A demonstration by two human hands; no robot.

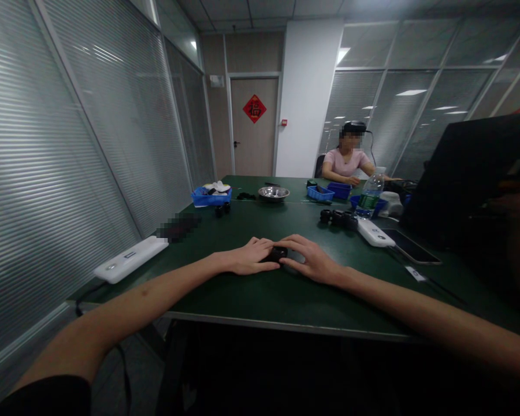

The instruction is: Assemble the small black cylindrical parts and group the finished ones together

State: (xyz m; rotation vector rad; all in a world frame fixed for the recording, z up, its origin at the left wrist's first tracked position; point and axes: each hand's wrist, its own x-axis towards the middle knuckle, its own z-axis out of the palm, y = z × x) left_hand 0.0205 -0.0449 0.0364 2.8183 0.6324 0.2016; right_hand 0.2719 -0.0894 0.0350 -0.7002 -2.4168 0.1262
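Note:
Over the middle of the green table, my left hand (252, 257) and my right hand (309, 260) meet around a small, dark black part (279, 253). The fingers of my left hand close on its left side, with the thumb in front. On the other side, my right hand curls its fingers and thumb against it. Much of the part is covered by fingers, and its exact kind is too dark to make out. Several black rounded parts (338, 218) stand together farther right. Two more small black pieces (222, 209) stand at the back left.
At the back are a blue basket (211, 198), a metal bowl (274, 193) and a second blue basket (320, 193). To the right are a water bottle (370, 196), a white power bank (375, 233), a phone (411, 247) and a dark monitor (463, 179). A white device (132, 260) lies left. Another person (347, 162) sits opposite.

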